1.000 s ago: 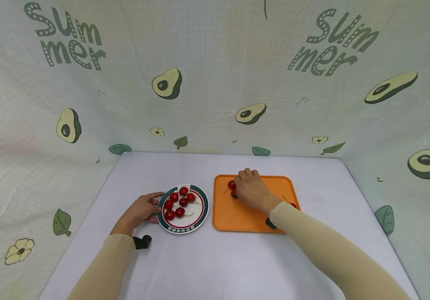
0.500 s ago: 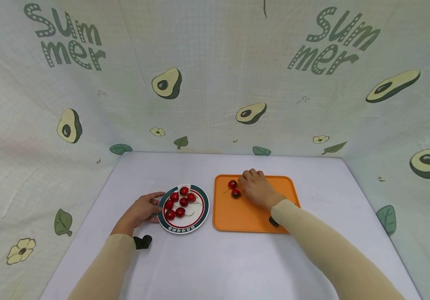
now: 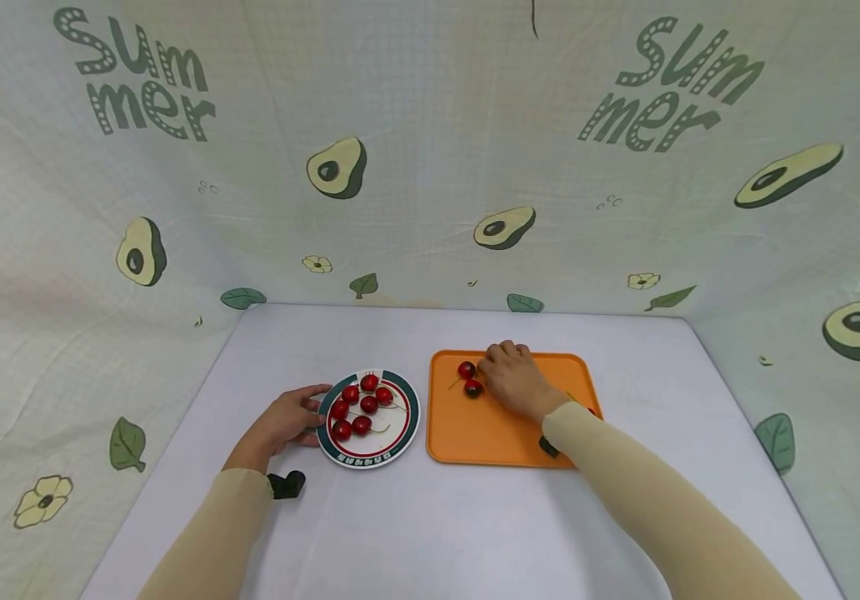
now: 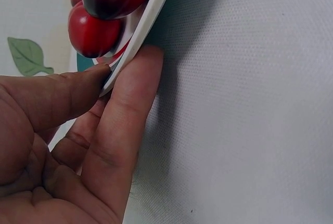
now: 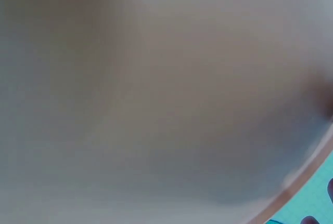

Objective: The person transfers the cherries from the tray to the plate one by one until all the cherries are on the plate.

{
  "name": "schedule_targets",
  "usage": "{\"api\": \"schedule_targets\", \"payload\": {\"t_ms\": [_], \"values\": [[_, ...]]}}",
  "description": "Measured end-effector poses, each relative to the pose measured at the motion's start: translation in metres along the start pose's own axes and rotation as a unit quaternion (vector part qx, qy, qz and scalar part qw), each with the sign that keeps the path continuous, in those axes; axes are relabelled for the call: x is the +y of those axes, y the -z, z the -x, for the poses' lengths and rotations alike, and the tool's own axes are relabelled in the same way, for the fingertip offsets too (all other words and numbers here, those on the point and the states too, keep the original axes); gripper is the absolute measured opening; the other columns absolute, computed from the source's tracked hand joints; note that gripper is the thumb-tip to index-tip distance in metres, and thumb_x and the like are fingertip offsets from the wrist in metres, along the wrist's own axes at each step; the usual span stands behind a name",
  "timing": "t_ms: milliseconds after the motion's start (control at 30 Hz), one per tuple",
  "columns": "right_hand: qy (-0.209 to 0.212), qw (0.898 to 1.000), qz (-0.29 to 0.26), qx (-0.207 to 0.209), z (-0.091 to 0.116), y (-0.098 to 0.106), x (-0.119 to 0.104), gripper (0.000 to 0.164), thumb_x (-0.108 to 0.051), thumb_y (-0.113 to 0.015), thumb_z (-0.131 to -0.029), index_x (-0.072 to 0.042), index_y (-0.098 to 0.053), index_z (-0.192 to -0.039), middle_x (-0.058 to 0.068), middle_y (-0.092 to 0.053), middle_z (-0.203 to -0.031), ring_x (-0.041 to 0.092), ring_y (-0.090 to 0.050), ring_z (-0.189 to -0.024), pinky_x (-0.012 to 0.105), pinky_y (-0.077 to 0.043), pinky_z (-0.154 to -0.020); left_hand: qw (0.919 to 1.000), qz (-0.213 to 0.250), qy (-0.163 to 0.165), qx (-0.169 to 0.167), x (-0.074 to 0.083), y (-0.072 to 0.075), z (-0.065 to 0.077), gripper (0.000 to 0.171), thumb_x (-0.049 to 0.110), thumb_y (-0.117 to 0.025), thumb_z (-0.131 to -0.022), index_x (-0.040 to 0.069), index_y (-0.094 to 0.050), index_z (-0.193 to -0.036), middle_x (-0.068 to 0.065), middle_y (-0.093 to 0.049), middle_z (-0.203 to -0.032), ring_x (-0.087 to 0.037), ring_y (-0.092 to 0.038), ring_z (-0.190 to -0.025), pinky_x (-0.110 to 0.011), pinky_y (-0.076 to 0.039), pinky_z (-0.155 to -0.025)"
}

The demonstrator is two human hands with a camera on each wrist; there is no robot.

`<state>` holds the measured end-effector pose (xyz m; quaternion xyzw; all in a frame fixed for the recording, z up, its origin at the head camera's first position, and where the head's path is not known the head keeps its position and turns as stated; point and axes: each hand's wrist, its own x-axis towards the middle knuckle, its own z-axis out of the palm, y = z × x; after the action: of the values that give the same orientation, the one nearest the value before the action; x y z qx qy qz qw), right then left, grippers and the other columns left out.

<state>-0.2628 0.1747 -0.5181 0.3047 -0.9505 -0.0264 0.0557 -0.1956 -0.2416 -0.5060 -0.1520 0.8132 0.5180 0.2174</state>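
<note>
My left hand [image 3: 289,421] holds the left edge of a white plate [image 3: 391,437] with a green rim. In the left wrist view the thumb [image 4: 67,96] lies over the rim and the fingers are beneath it. Several red cherries [image 3: 368,405] with stems lie on that plate. Over the upper part of an orange tray [image 3: 467,433], my right hand [image 3: 514,382] reaches down with bent fingers; its fingertips are hidden, so I cannot tell whether they hold anything. Just left of it, two cherries [image 3: 472,388] rest on the tray. The right wrist view is a blur.
Another bit of red fruit [image 3: 592,411] shows at the tray's right side, mostly behind the right sleeve [image 3: 625,467]. A white cloth covers the table [image 3: 385,533]. Behind it hangs a printed curtain [image 3: 415,108] with avocados and lettering.
The right hand has shifted slightly right over the tray, and two cherries at its left are now more fully in view. The left hand and plate have stayed in place.
</note>
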Motion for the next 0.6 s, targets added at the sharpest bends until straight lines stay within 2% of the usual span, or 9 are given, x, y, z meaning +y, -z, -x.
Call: {"api": "schedule_targets", "payload": {"t_ms": [433,600], "values": [[0.001,1.0,-0.012,0.024,0.0069,-0.0028,0.0026,0.02,-0.024,-0.066,-0.105,-0.007,-0.072,-0.113,0.014,-0.06,-0.122,0.036,-0.05,-0.115,0.057,-0.047,-0.106,1.0,0.001,-0.004,0.0,-0.002,-0.0002,0.0004,0.067,-0.004,-0.065,-0.098,0.015,-0.045,-0.16,-0.023,-0.053,-0.133,-0.023,-0.068,-0.089,-0.035,-0.066,-0.074],[0.0,0.999,-0.01,0.033,0.0059,-0.0045,0.0026,0.018,-0.026,-0.069,-0.103,-0.008,-0.07,-0.107,0.012,-0.059,-0.115,0.034,-0.05,-0.111,0.055,-0.047,-0.104,0.9999,-0.001,-0.01,-0.001,-0.0036,0.0001,-0.0012,0.066,-0.004,-0.064,-0.098,0.014,-0.046,-0.159,-0.022,-0.053,-0.132,-0.023,-0.067,-0.089,-0.035,-0.066,-0.073]]}}
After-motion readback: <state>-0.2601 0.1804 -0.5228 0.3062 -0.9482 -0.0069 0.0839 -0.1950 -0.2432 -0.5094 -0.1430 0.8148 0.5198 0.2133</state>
